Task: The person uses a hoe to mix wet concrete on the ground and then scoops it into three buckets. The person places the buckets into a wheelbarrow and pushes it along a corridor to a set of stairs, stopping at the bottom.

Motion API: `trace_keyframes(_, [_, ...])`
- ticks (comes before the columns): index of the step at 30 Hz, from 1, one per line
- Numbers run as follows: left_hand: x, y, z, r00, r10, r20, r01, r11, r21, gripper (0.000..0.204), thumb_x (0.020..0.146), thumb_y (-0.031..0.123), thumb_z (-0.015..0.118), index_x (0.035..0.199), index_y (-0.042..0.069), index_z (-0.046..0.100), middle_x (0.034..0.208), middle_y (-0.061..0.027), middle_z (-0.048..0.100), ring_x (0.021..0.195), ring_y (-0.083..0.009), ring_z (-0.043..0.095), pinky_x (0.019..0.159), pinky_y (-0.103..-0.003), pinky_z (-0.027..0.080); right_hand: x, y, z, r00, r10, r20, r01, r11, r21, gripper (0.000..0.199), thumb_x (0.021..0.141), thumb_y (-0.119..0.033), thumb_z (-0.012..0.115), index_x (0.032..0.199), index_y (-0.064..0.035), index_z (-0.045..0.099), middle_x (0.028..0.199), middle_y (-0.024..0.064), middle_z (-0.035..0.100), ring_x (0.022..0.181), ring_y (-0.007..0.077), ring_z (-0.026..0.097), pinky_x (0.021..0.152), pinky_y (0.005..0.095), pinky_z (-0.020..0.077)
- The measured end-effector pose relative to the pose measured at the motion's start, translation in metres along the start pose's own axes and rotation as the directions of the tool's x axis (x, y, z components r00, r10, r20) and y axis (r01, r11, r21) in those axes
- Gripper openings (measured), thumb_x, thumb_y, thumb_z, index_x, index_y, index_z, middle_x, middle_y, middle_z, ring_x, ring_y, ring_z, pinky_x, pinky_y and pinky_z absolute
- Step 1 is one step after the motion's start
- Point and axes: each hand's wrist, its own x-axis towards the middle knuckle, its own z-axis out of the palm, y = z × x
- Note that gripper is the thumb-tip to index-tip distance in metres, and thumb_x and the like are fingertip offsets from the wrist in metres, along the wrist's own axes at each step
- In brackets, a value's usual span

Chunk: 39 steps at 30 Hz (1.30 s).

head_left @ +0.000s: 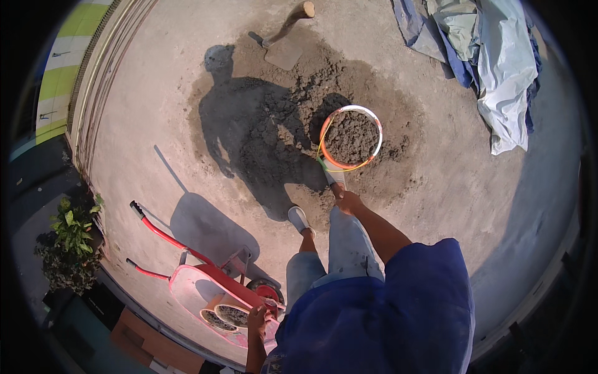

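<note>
Bucket (379, 129) with an orange-and-white rim sits right of centre in the upper half of my view, filled with coarse, damp-looking grey mix (353, 136). I judge it heavy and stiff-walled, with little likely to spill unless it tips. I would take hold at the thin yellow handle (344, 171) hanging along the lower side of the rim, or under the lip on opposite sides; that handle would probably bite into the palm.

My right hand (349, 203) is at the trouser knee (340, 224) near mid-frame, apart from the bucket; its fingers look bent, but I cannot tell whether they press together or pinch anything. My left hand (256, 319), lower left, is beside the filled buckets (212, 303) in the pink wheelbarrow (187, 283); whether its fingers close on an edge or merely rest there, I cannot tell.

Left of the bucket the heap (280, 118) is lumpy and crumbly, on pale, smooth-looking concrete (448, 187). At the top lies a flat, squarish blade (284, 56) with a rounded wooden shaft (289, 28). Upper right, crumpled blue and whitish sheeting (507, 68) looks thin and pliable.
</note>
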Motion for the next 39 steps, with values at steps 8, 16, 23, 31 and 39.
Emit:
trace_keyframes(8, [-0.035,0.097,0.109,0.988,0.135,0.068,-0.133,0.990,-0.044,0.037,0.091,0.021,0.060,0.120,-0.001,0.052,0.104,-0.0121,0.065,0.088,-0.0180,0.064,0.070,-0.028,0.049,0.158,-0.029,-0.011,0.985,0.107,0.136,-0.085,0.984,-0.159,0.061,0.082,-0.037,0.060,0.128,0.0010,0.045,0.129,0.0203,0.053,0.118,0.0339,0.053,0.099,0.0431,0.0420])
trace_keyframes(16, [-0.028,0.054,0.096,0.993,-0.119,-0.023,0.118,0.992,-0.049,0.042,0.085,0.019,0.065,0.119,-0.002,0.054,0.096,-0.0095,0.064,0.084,-0.0164,0.064,0.070,-0.028,0.049,0.190,-0.022,-0.005,0.997,-0.048,-0.066,0.062,0.972,0.226,0.044,0.082,-0.039,0.066,0.097,0.0014,0.058,0.084,0.0159,0.063,0.079,0.0280,0.063,0.068,0.0367,0.0507])
trace_keyframes(23, [-0.040,0.061,0.102,1.000,-0.024,0.004,0.025,0.977,-0.212,0.044,0.085,0.020,0.063,0.120,-0.002,0.053,0.096,-0.0095,0.064,0.083,-0.0165,0.063,0.070,-0.029,0.049,0.107,-0.014,-0.136,0.962,0.233,-0.145,-0.123,0.838,0.531,0.040,0.085,-0.041,0.065,0.079,-0.0024,0.058,0.055,0.0018,0.046,0.042,0.0125,0.045,0.038,0.0305,0.0393])
trace_keyframes(31, [-0.053,0.092,0.085,0.949,0.300,-0.092,-0.310,0.942,-0.125,0.043,0.089,0.029,0.061,0.120,-0.001,0.056,0.100,-0.0114,0.064,0.088,-0.0142,0.060,0.077,-0.029,0.048,0.090,-0.055,-0.170,0.944,0.287,-0.163,-0.229,0.926,0.301,0.045,0.083,-0.046,0.064,0.090,-0.0017,0.059,0.071,0.0091,0.055,0.054,0.0227,0.051,0.047,0.0416,0.0420])
trace_keyframes(39, [-0.005,0.172,0.152,0.820,0.563,0.103,-0.455,0.750,-0.481,0.044,0.091,0.037,0.058,0.117,0.001,0.058,0.107,-0.0104,0.063,0.100,-0.0173,0.058,0.086,-0.032,0.045,0.009,-0.113,-0.162,0.995,0.079,-0.064,-0.059,0.963,0.265,0.038,0.087,-0.046,0.061,0.077,-0.0117,0.047,0.056,0.0003,0.040,0.037,0.0131,0.037,0.031,0.0281,0.0263])
